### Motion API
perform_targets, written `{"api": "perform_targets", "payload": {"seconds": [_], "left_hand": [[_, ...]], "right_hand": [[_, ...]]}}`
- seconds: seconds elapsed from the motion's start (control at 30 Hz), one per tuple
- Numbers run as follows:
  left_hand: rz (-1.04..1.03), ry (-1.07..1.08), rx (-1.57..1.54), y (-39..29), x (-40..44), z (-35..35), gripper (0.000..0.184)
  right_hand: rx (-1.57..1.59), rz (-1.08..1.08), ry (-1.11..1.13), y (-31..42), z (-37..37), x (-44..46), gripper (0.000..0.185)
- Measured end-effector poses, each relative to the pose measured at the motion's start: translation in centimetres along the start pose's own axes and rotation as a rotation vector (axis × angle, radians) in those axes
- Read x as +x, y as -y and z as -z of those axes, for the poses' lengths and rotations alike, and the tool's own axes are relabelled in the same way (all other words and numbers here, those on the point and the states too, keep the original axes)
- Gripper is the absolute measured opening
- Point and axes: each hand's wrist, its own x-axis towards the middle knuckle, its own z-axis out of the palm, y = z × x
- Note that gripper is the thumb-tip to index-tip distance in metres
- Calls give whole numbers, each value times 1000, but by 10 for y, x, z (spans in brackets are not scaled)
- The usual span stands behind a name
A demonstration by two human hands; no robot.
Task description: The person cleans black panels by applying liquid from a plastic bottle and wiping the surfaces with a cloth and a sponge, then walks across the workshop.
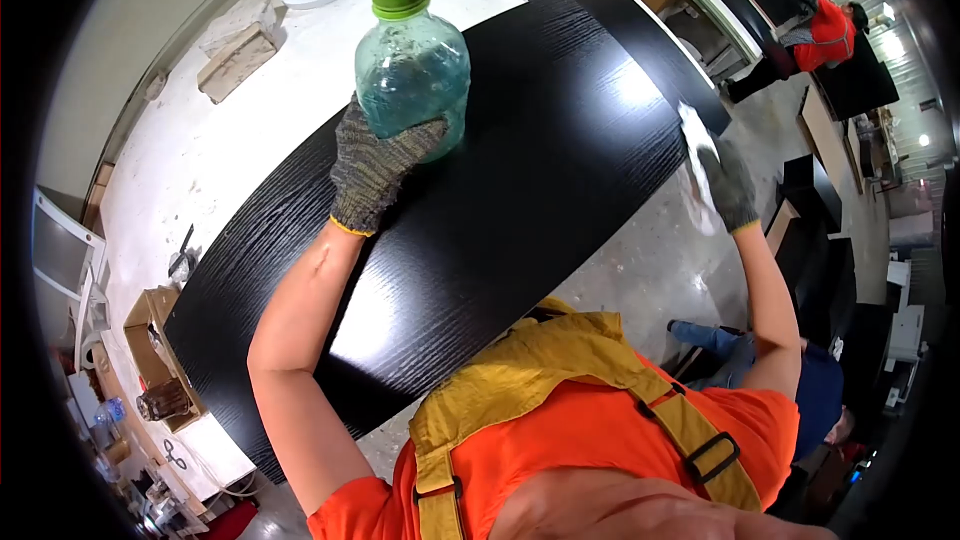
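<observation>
My left hand (380, 165), in a grey knitted glove with a yellow cuff, is wrapped round the lower part of a clear bottle (412, 70). The bottle has a green cap and bluish-green contents, and stands out above a glossy black board (480, 210) with a wood-grain surface. At the board's right end, my right hand (728, 185), also gloved, is closed on a white cloth (698, 155). Part of the cloth hangs down past the board's edge. The fingertips of the right hand are partly hidden by the cloth.
Another black board (600, 0) lies behind on the white table (240, 130). A wooden block (236, 62) and an open cardboard box (155, 350) are at the left. A person in red (828, 35) is at the upper right, and one in blue (820, 400) at the lower right.
</observation>
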Motion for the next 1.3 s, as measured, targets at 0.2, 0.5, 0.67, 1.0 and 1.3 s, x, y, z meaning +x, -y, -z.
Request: {"api": "perform_targets", "payload": {"seconds": [0.2,0.5,0.67,1.0,1.3], "left_hand": [[-7,-66,-89,-2,-3,-1,52],[21,-141,-118,-6,-5,1,51],[29,-101,-130,2,-4,3,50],[65,-117,-68,4,1,6,69],[83,-142,-137,7,3,4,67]], "right_hand": [[38,-264,-109,-7,58,-41,35],[-64,668,119,151,-50,74,38],[-387,414,-158,124,-104,227,37],[-385,357,-49,123,-88,208,43],[-403,505,-98,150,-79,190,38]]}}
